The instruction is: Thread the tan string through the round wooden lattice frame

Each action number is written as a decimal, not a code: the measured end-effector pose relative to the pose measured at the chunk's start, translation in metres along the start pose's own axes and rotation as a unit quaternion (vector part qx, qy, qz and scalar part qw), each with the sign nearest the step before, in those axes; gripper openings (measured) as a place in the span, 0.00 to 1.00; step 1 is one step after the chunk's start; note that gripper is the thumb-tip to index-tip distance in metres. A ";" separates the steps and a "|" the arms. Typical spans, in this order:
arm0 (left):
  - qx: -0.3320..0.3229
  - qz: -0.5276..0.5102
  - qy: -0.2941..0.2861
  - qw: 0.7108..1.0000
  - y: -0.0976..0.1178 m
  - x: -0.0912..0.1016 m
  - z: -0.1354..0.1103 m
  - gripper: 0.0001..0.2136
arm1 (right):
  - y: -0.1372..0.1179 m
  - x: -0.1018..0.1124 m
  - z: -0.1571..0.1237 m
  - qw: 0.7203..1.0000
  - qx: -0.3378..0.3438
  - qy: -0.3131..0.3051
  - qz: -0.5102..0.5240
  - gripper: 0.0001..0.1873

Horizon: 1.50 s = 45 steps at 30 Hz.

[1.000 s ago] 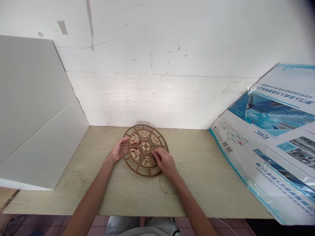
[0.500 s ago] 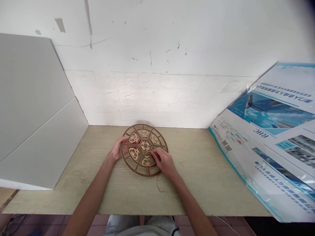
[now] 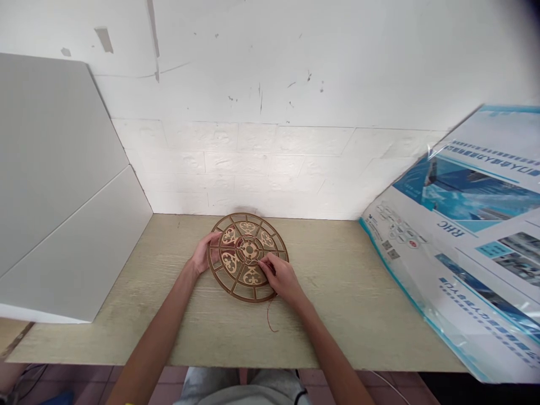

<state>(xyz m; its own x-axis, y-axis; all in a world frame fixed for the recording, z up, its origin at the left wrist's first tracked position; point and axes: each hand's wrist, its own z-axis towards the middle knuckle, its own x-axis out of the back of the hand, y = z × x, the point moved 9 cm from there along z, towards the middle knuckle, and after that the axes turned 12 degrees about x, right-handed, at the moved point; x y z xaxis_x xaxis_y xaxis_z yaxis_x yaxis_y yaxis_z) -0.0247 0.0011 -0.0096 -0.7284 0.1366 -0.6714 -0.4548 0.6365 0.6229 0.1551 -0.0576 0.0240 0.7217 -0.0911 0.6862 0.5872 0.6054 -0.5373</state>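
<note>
A round laser-cut wooden fretwork disc (image 3: 248, 250) lies flat on the tabletop, with spokes, a central hub and ornate scroll cut-outs. My left hand (image 3: 202, 253) holds its left side, fingers spread over the openings. My right hand (image 3: 280, 275) sits at the lower right of the disc, fingertips pinched near the hub on a thin reddish thread (image 3: 270, 318). That thread runs through the fretwork and trails down onto the table below the disc. The part of the disc under my hands is hidden.
The pale wood-grain tabletop (image 3: 346, 292) ends at a white brick wall (image 3: 261, 152) behind. A large grey-white panel (image 3: 63, 191) leans at the left. A plastic-wrapped blue and white printed poster (image 3: 455, 236) leans at the right.
The loose end of the thread has swung slightly left and hangs straighter. My right hand has shifted a little toward the hub. The disc and my left hand stay nearly still.
</note>
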 end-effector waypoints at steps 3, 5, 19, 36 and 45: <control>0.001 0.007 -0.005 1.000 0.000 0.000 0.000 0.08 | -0.002 -0.001 0.000 1.000 0.018 0.002 -0.016 0.12; -0.001 0.009 -0.007 1.000 0.000 -0.001 0.000 0.08 | -0.004 -0.002 0.000 0.999 0.028 0.004 -0.026 0.12; -0.001 0.015 0.020 1.000 -0.001 0.007 0.003 0.07 | -0.004 -0.007 -0.001 0.997 0.045 -0.002 -0.061 0.12; 0.012 0.014 -0.001 1.000 -0.001 0.003 0.003 0.08 | 0.037 0.045 -0.012 0.970 -0.108 0.215 0.021 0.18; 0.052 0.028 -0.028 0.998 -0.006 0.005 0.003 0.09 | 0.071 0.037 -0.028 0.874 -0.249 0.295 0.295 0.29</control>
<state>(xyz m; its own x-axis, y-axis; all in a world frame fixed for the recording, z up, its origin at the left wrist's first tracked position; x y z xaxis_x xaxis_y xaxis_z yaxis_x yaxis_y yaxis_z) -0.0242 0.0006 -0.0182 -0.7193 0.2146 -0.6608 -0.3575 0.7012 0.6168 0.2337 -0.0399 -0.0021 0.9300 -0.3600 -0.0747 0.0306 0.2783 -0.9600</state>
